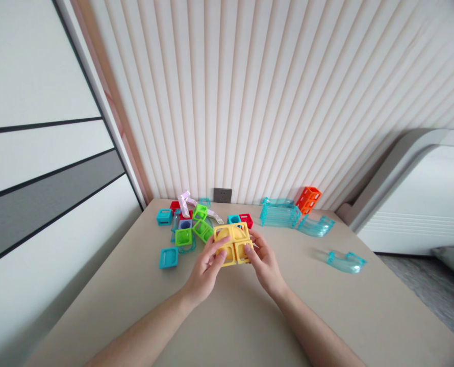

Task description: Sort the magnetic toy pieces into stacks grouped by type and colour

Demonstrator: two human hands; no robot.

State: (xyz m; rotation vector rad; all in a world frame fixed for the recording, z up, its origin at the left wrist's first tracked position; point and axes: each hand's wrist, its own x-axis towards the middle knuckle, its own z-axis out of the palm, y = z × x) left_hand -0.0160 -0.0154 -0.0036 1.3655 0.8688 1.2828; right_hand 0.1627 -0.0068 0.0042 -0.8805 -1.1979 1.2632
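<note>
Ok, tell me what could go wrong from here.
The yellow blocks could split at the gap between the lower two if the left grip and right grip press unevenly. The clear blue curved piece near the right edge of the table might get swept off. The orange stack could topple if bumped.

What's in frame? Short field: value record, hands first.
left hand: holding yellow blocks
right hand: holding the same yellow blocks
held layout: two by two
table left: green blocks, blue block, lilac pieces
table right: orange blocks, clear teal pieces
wall: dark socket
</note>
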